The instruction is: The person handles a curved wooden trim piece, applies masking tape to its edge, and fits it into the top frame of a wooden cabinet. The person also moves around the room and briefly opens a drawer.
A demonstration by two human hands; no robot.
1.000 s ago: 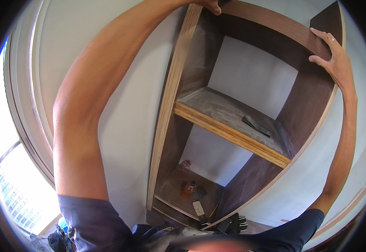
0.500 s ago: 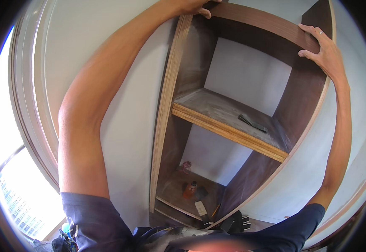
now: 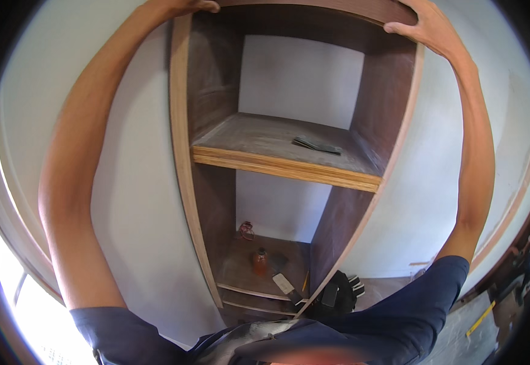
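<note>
A tall wooden cabinet with bare plywood edges (image 3: 182, 109) stands in front of me. Across the front of its upper shelf runs a brown wood-grain strip (image 3: 332, 10). My left hand (image 3: 186, 5) is at the strip's left end, its thumb below; the picture's top edge cuts off its fingers. At the other end my right hand (image 3: 432, 27) grips the strip, thumb under its lower edge and fingertips partly out of view. Below, on the dusty middle shelf (image 3: 265, 126), lie thin dark strips (image 3: 316, 146).
The lower compartment holds an orange bottle (image 3: 260, 261), a reddish wire coil (image 3: 247, 230), a pale-handled flat tool (image 3: 284, 284) and a pencil (image 3: 306, 281). A black bag (image 3: 340, 292) sits beside the cabinet's base. White walls (image 3: 137, 182) flank it; a yellow tool (image 3: 481, 318) lies on the floor.
My view has turned, so the cabinet stands straighter and farther left and higher in the picture. Both hands stay at the strip's two ends, now partly cut off above.
</note>
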